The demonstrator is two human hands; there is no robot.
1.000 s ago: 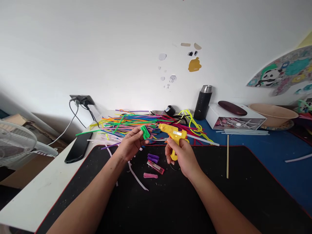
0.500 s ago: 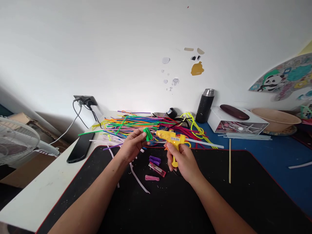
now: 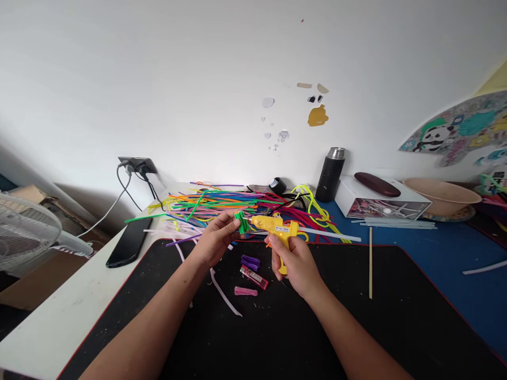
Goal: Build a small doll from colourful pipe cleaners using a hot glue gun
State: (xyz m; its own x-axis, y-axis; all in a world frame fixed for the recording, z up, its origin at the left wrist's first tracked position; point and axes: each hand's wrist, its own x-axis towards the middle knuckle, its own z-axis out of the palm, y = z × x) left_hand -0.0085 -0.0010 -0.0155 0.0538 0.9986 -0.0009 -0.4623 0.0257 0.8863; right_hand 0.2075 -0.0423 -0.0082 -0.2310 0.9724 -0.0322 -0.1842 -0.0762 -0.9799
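Between the thumb and fingers of my left hand (image 3: 216, 235) is a green folded pipe cleaner bundle (image 3: 242, 222). My right hand (image 3: 295, 261) grips a yellow hot glue gun (image 3: 279, 227) by its handle, and a clear glue stick (image 3: 330, 234) sticks out of its back. The gun's nozzle points left at the green bundle, very near or touching it; I cannot tell which. Below the hands, on the black mat (image 3: 277, 338), lie a purple folded bundle (image 3: 251, 262), a red lighter (image 3: 254, 277) and a pink folded bundle (image 3: 245, 291).
Many coloured pipe cleaners (image 3: 222, 200) are heaped along the wall. Right of them stand a black thermos (image 3: 330, 174), a white box (image 3: 380, 198) and a beige bowl (image 3: 441, 195). A wooden stick (image 3: 371, 264) lies on the mat's right. Left are a phone (image 3: 127, 244) and a fan (image 3: 31, 227).
The green bundle has turned a little in my left fingers, showing more of its ridged side. The glue gun stays beside it. The whole view has shifted slightly.
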